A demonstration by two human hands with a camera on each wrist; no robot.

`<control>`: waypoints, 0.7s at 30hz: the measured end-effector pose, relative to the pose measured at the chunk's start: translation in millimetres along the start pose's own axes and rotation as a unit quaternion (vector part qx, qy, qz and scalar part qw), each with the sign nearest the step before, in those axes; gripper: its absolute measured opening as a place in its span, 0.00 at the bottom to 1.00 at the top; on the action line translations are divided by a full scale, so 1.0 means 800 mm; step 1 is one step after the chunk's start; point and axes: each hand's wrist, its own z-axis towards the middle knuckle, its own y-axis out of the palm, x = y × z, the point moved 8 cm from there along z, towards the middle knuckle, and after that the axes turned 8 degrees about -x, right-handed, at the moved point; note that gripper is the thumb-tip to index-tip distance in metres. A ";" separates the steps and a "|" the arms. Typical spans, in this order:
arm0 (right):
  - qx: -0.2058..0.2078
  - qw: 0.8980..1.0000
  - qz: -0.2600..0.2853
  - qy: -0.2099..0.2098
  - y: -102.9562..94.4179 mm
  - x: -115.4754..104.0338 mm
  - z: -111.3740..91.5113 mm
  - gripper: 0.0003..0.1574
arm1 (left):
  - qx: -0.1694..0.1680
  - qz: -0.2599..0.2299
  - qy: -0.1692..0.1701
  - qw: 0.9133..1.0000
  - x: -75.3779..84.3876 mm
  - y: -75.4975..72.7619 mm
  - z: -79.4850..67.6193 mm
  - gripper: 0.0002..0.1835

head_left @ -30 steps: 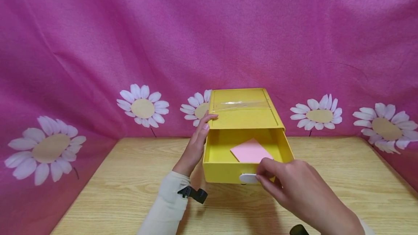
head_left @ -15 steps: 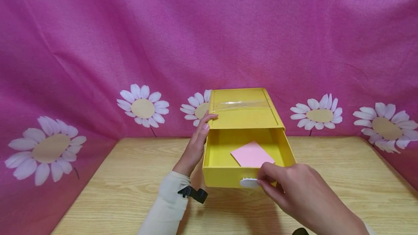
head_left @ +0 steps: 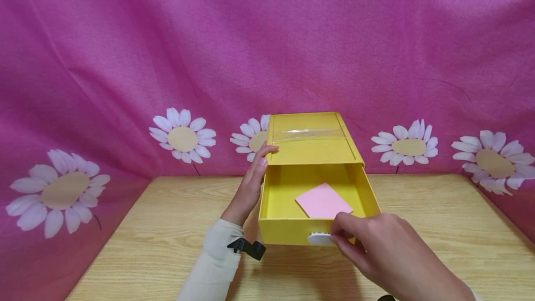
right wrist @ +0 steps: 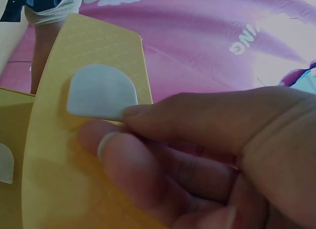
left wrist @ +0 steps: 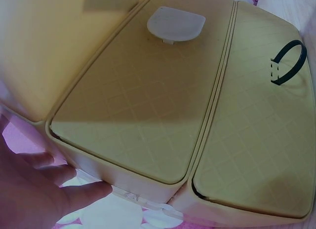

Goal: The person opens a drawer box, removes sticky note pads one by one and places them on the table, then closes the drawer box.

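Note:
A yellow drawer cabinet stands at the back of the table, its top drawer pulled well out. Inside lies a pink pad of sticky notes, turned cornerwise. My right hand pinches the white handle on the drawer front between thumb and finger; the right wrist view shows the thumb on the edge of this handle. My left hand rests against the cabinet's left side, one fingertip over the top edge. In the left wrist view its fingers lie fairly straight along the cabinet's side.
Below the pulled drawer are two shut drawers, one with a white handle, the lower with a black loop. Clear tape crosses the cabinet top. A pink flowered cloth hangs behind the wooden table.
The drawer has slid further out toward me, with my right hand moving along on its handle. The pink pad has come nearer with it. My left hand has stayed in place.

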 end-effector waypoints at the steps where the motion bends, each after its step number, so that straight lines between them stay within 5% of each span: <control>1: 0.004 1.000 -0.001 -0.005 0.000 -0.001 -0.001 0.19 | 0.000 0.000 0.001 1.000 0.000 0.000 0.000 0.23; 13: 0.009 1.000 -0.017 -0.014 -0.004 -0.006 -0.004 0.22 | 0.002 0.003 0.001 1.000 -0.002 -0.001 0.001 0.23; 21: -0.033 0.999 -0.007 0.006 0.003 -0.004 -0.005 0.21 | -0.001 0.002 0.001 1.000 -0.001 0.000 -0.001 0.23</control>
